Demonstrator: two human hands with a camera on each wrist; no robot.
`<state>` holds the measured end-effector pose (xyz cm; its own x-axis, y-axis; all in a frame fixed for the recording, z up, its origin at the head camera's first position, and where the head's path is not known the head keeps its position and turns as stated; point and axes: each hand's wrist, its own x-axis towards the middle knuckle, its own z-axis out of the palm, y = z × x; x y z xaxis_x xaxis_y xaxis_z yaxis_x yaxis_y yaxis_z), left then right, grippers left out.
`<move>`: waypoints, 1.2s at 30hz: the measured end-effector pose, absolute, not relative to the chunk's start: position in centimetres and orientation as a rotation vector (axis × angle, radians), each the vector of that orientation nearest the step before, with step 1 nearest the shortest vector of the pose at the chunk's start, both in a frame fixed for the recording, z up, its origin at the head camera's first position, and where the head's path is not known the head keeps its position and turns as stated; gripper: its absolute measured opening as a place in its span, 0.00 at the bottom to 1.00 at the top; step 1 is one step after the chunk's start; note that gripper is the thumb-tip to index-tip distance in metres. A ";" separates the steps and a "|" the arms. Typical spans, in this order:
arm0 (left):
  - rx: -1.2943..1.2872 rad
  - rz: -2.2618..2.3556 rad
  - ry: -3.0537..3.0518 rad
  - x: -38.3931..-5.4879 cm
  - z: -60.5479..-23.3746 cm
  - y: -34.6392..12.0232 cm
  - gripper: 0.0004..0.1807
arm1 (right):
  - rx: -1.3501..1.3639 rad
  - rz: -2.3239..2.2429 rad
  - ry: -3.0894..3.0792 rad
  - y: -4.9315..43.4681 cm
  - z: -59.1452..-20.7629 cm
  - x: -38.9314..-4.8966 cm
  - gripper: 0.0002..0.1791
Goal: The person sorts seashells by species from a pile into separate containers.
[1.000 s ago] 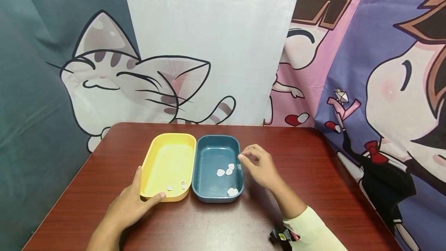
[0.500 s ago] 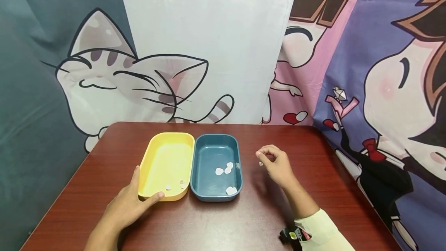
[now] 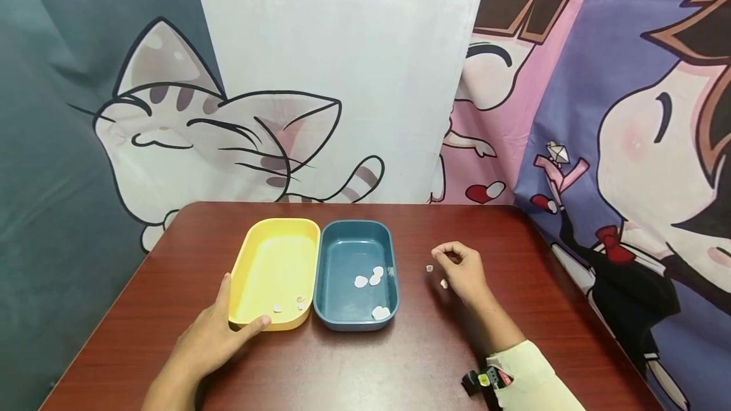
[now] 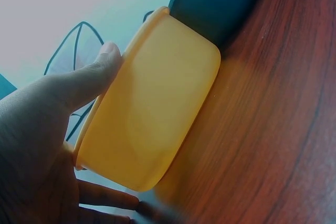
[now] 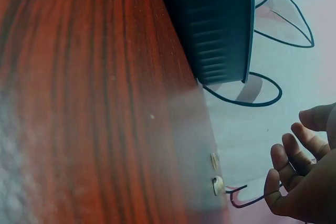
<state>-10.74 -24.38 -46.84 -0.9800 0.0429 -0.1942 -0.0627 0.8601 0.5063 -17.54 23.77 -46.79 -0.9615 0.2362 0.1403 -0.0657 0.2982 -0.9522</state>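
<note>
Sleeve point(image 3: 531, 376) down at bottom right is pale, with a small black gadget point(image 3: 485, 379) strapped by the cuff. Left hand point(image 3: 208, 335) is at the near left corner of the yellow tray point(image 3: 274, 252), thumb on the near rim, index along the left side, fingers pretty straight and spread apart. That tray's got a few pale bits point(image 3: 277, 309) toward its near end, mostly near the right corner. Blue tray point(image 3: 342, 259) sits right beside it, with a clump of white bits point(image 3: 381, 313) in its near right corner and three more a little farther up, two of those touching.

Off to the right, two loose bits point(image 3: 444, 284) lie on the desk point(image 3: 337, 366), near each other but apart. Right hand point(image 3: 465, 271) is just above and beside them, fingers loosely bent; the right wrist view shows thumb and index tips close, with a slight gap.

Past the desk's far edge hangs a cloth point(image 3: 354, 49) with a cartoon cat point(image 3: 154, 157) and big cartoon people.
</note>
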 end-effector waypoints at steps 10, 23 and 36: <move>-0.033 0.772 2.828 -10.8 -46.8 -24.3 0.77 | -0.115 1.672 -2.387 24.8 -48.7 -18.4 0.07; -0.028 0.765 2.836 -11.0 -46.8 -24.4 0.77 | -0.136 1.545 -2.524 25.8 -51.2 -19.4 0.09; -0.027 0.757 2.830 -10.9 -46.8 -24.3 0.78 | -0.051 1.213 -2.650 26.0 -52.1 -19.2 0.09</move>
